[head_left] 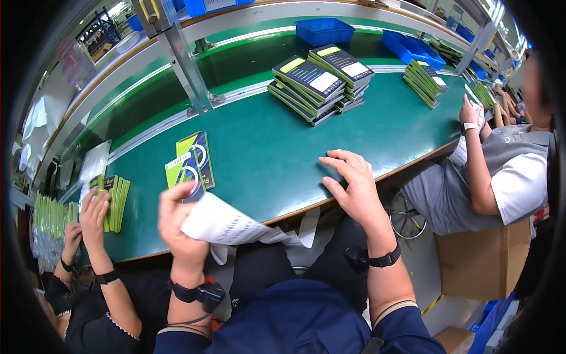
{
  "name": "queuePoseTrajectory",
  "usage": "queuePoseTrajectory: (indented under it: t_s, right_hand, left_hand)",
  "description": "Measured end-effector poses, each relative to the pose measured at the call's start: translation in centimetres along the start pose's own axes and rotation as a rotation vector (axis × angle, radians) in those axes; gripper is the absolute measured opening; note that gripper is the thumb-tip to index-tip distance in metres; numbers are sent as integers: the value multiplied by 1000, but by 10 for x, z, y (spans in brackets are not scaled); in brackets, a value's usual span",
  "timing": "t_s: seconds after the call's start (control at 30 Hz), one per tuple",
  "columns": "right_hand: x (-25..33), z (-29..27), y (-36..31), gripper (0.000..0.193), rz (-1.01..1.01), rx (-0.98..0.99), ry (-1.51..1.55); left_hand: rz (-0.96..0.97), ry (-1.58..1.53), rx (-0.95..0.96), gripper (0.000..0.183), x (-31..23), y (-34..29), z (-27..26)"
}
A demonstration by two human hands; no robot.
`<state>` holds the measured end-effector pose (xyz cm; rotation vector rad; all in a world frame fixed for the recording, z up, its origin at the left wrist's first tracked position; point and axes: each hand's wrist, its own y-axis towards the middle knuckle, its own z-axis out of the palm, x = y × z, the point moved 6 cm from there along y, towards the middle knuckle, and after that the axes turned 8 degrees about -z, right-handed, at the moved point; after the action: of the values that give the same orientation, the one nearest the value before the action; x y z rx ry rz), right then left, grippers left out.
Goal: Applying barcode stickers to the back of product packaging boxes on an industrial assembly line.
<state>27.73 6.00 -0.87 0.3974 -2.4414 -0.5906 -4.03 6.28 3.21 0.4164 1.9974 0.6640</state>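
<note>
My left hand (pixel 181 229) grips a white strip of barcode labels (pixel 223 223) near the table's front edge. The strip trails to the right over the edge toward my lap. Just beyond that hand lie two thin flat boxes (pixel 203 152) with a green and dark blue print, one partly over the other. A white barcode label sits on the nearer one. My right hand (pixel 355 187) hovers over the front of the green table (pixel 265 159), fingers apart, holding nothing. Beyond it stand stacks of flat black-and-green boxes (pixel 312 79), back side up.
A co-worker's hands (pixel 94 212) at left handle upright flat boxes (pixel 119 203). At right, a seated person (pixel 501 159) holds papers near another box stack (pixel 424 82). Blue bins (pixel 324 30) line the back. A metal post (pixel 180 65) rises behind the table; a cardboard carton (pixel 480 259) stands lower right.
</note>
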Motion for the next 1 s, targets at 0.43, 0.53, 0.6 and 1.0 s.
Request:
queuePoseTrajectory:
  t_s: [0.43, 0.53, 0.6, 1.0]
  right_hand:
    - [-77, -11, 47, 41, 107, -80, 92]
    - [-80, 0, 65, 43, 11, -112, -53]
    - [-91, 0, 72, 44, 113, -111, 72]
    - [-113, 10, 86, 58, 248, -95, 60]
  left_hand:
    - [-103, -177, 727, 12, -26, 56, 135]
    - [-348, -248, 774, 13, -5, 64, 167]
    - [-382, -310, 727, 14, 1, 68, 184]
    - [-662, -609, 674, 14, 37, 84, 224]
